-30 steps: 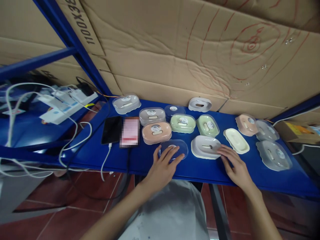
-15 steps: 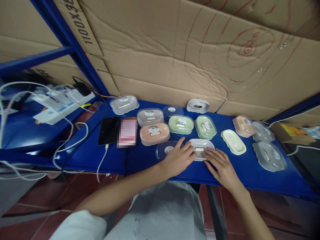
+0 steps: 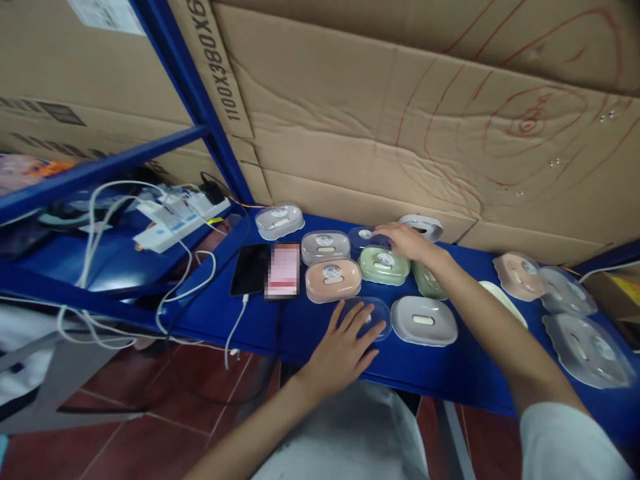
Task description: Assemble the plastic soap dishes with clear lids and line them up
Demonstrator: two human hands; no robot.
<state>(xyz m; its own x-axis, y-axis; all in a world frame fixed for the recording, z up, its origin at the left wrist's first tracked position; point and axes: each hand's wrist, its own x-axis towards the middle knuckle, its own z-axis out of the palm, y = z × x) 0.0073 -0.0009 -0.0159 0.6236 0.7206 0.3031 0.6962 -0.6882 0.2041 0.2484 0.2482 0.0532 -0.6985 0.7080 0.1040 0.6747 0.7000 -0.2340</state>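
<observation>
My left hand (image 3: 345,348) is open, its fingers spread over a clear plastic lid (image 3: 381,327) near the table's front edge. Beside that lid, to the right, lies a grey soap box (image 3: 424,333) with a slot in its middle and no hand on it. My right hand (image 3: 404,240) reaches to the back, fingers stretched toward the right edge of another clear lid (image 3: 356,241); its thumb is hidden. Just in front of it is a green soap box (image 3: 383,268) with a label under its clear cover. My right forearm partly covers a second green box (image 3: 429,283) and a cream oval piece (image 3: 503,300).
Grey and pink boxes (image 3: 333,285) stand at left-centre, others at the right end (image 3: 590,350). A phone (image 3: 283,273) and a dark device (image 3: 247,269) with a white cable lie to the left. A power strip (image 3: 175,230) stands further left. Cardboard (image 3: 340,120) walls the back.
My right hand has left the grey box and moved up and left to the rear clear lid. My left hand has shifted off the grey box onto the front lid. The view has turned left.
</observation>
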